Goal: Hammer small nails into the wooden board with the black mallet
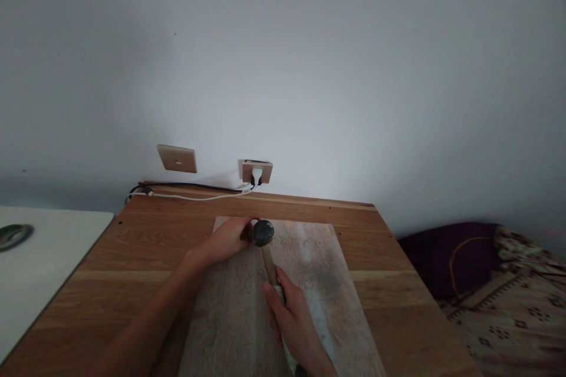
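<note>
My right hand [292, 315] is wrapped round the wooden handle of a hammer [264, 234], its dark round head pointing away from me. The hammer is above a worn, stained board [309, 271] that lies on a wooden table. My left hand [232, 237] rests at the far left part of the board, its fingers closed beside the hammer head. A small dark piece shows at those fingertips, partly hidden by the head, and I cannot make out what it is.
The wooden table [110, 283] meets a pale wall. A socket [257, 171] holds a white plug, with white and black cables [194, 197] along the back edge. Left is a white surface [48, 271]; right, patterned fabric [517, 312] and a dark purple cushion-like thing [437, 256].
</note>
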Demonstrator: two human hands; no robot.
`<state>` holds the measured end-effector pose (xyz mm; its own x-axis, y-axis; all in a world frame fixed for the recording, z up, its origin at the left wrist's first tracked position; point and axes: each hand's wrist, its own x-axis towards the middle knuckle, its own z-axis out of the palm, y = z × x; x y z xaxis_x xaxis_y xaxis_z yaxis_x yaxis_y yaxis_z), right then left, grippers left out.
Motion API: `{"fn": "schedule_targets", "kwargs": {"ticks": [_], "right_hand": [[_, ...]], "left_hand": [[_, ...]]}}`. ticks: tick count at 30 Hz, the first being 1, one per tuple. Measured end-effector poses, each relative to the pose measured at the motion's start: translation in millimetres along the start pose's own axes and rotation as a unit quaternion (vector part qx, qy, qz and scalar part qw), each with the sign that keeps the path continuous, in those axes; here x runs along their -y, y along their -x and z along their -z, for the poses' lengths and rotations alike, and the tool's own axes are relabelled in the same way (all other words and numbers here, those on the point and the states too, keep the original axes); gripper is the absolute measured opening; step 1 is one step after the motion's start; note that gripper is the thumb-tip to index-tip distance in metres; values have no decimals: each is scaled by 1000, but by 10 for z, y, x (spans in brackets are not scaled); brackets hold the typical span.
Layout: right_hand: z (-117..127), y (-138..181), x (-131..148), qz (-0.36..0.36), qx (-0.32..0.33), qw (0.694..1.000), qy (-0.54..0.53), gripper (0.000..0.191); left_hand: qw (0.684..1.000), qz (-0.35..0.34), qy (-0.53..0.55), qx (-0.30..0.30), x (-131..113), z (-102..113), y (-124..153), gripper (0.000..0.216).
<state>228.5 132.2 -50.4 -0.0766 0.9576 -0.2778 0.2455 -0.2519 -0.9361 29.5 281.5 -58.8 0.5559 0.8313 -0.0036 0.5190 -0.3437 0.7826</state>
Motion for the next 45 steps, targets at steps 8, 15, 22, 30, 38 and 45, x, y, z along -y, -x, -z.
{"fn": "schedule_targets", "kwargs": {"ticks": [8,15,22,30,38,45], "right_hand": [[55,20,-44,-6,0,999,-33,56],[224,17,-22,-22,-69,995,-70,68],[205,42,-26,-51,-73,992,-89,77],[163,41,-41,-36,-46,995,-84,69],[95,34,-50,-45,-44,995,-75,64],[58,33,-52,-25,-28,996,-77,63]], "left_hand": [[996,53,-72,21,-142,87,85,21],[982,-61,-98,149,-388,-88,119,16],[983,-44,-114,133,-351,60,153,13],[994,32,-98,28,16,463,201,11],[996,-5,-81,25,52,315,138,9],[996,-16,-78,36,54,275,123,10]]}}
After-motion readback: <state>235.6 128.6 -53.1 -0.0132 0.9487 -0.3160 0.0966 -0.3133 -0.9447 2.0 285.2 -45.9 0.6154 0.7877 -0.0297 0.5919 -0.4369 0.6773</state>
